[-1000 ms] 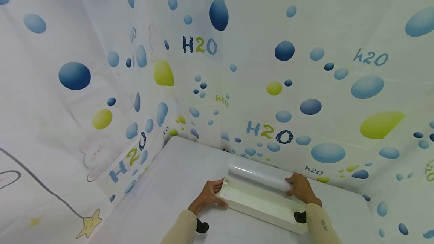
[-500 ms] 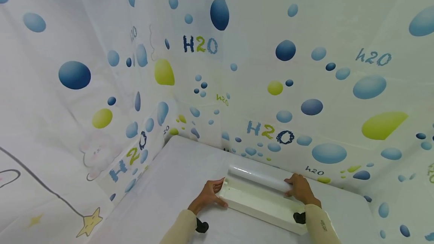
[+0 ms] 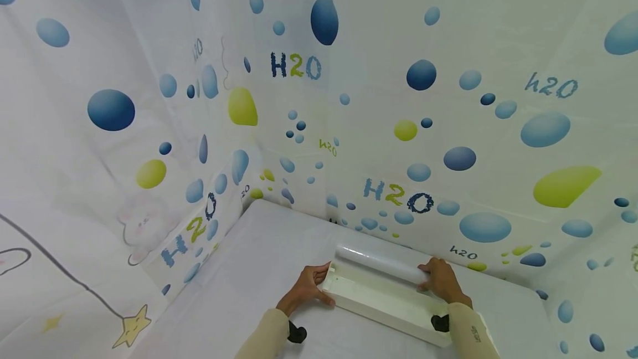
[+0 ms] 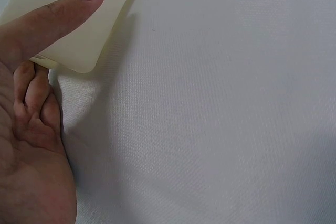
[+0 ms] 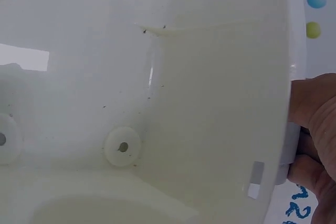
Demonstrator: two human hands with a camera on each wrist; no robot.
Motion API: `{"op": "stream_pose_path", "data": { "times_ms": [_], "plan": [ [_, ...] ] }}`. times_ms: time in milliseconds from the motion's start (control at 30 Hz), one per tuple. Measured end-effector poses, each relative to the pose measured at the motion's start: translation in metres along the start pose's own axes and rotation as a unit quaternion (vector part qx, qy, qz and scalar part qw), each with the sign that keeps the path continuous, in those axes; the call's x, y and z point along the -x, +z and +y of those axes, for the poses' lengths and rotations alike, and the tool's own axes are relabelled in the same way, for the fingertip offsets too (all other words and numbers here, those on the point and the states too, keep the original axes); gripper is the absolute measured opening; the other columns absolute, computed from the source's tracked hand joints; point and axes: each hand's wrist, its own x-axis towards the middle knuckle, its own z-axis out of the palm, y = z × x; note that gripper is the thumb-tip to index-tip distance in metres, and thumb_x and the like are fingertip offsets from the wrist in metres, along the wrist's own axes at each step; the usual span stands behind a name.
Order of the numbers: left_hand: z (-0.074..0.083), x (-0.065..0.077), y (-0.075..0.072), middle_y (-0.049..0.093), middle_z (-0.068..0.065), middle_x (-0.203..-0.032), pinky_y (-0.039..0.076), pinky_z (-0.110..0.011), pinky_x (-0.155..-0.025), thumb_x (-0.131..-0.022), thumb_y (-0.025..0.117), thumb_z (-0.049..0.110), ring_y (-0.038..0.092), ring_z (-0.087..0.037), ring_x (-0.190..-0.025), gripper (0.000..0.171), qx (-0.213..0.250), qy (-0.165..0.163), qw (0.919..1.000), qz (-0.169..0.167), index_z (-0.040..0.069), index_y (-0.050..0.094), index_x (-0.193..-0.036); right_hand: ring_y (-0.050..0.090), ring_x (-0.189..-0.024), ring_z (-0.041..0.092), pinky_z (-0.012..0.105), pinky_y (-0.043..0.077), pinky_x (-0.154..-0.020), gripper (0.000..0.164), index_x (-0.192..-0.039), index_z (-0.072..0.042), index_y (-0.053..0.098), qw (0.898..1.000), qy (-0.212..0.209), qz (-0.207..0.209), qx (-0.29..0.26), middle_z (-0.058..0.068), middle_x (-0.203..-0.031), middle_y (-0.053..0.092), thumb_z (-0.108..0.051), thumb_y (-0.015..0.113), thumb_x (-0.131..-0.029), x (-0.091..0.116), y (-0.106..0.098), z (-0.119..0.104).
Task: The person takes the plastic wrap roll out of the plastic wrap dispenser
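Observation:
A long cream plastic box (image 3: 384, 304) lies slanted across the table, its hollow inside facing up. My left hand (image 3: 306, 288) grips its left end; in the left wrist view the thumb lies along the cream wall (image 4: 79, 48) and the other fingers curl behind the end. Along the far side of the box runs a shiny whitish roll (image 3: 376, 261), looking like plastic film. The right hand (image 3: 445, 280) holds the roll's right end with its fingers bent round it. From the right wrist, the box interior (image 5: 215, 98) shows round holes and small dark specks, and its wall hides part of those fingers.
The white-covered table (image 3: 269, 248) meets a patterned curtain (image 3: 369, 126) at the back, just behind the roll. Another curtain side (image 3: 89, 181) stands at the left. Dark wrist pieces (image 3: 297, 332) stick out near both sleeves.

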Motion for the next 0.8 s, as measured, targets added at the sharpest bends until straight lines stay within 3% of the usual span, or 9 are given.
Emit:
{"op": "stream_pose_path", "data": {
  "times_ms": [200,800],
  "plan": [
    [0.0007,0.0008,0.0007,0.049,-0.030,-0.162,0.049,-0.034,-0.124,-0.066,0.102,-0.007,0.048,-0.046,-0.153,0.110,-0.003,-0.004,1.0000,-0.002,-0.012,0.043,-0.159,0.072,-0.102,0.043,0.061,0.062,-0.097,0.062,-0.121,0.012,0.077,1.000,0.009,-0.005,-0.003,0.021,-0.106,0.075,-0.006,0.103,-0.067,0.0012,0.0002,-0.0014],
    [0.0044,0.0020,-0.0008,0.047,-0.033,-0.162,0.048,-0.044,-0.124,-0.067,0.100,-0.011,0.048,-0.050,-0.153,0.109,-0.015,0.013,0.9998,-0.009,-0.014,0.041,-0.159,0.073,-0.102,0.046,0.061,0.062,-0.097,0.061,-0.119,0.010,0.079,1.000,0.007,0.005,-0.013,0.022,-0.106,0.076,-0.004,0.103,-0.066,0.0004,0.0063,0.0028]
  ]
}}
